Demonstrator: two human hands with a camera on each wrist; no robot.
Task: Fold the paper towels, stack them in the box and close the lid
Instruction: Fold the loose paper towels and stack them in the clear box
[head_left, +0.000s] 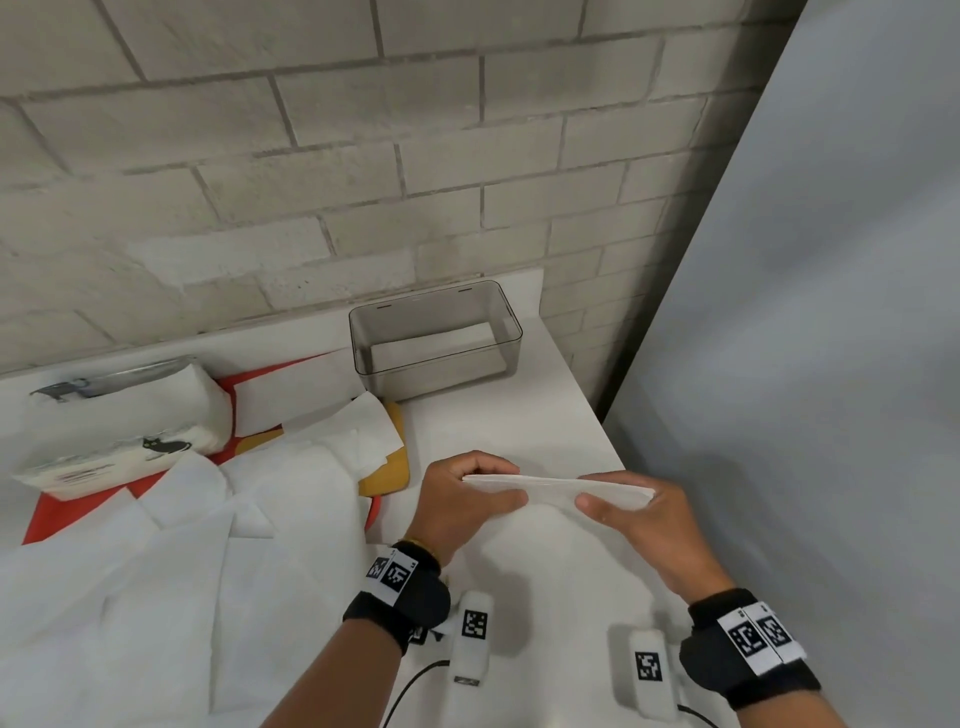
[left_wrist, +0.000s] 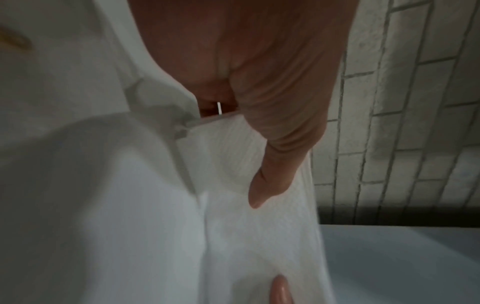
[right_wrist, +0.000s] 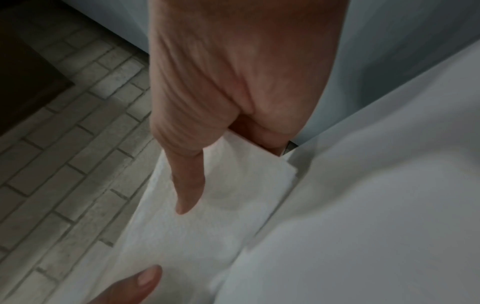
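Pinching a folded towel (head_left: 558, 491) by its two ends, both hands held it level just above the table (head_left: 519, 431), near its right edge. The left hand (head_left: 467, 501) gripped the left end, thumb (left_wrist: 270, 179) on top and fingers curled beneath; the right hand (head_left: 631, 512) grasped the right end the same way, its thumb (right_wrist: 188, 185) pressed flat on the paper. The box (head_left: 435, 332), clear and grey-tinted, stood open farther back against the brick wall (head_left: 311, 156), well apart from the towel; I could see nothing inside it. Loose towels (head_left: 182, 571) lay spread over the left of the table, partly covering a red mat (head_left: 47, 514), with a tissue pack (head_left: 119, 421) behind them.
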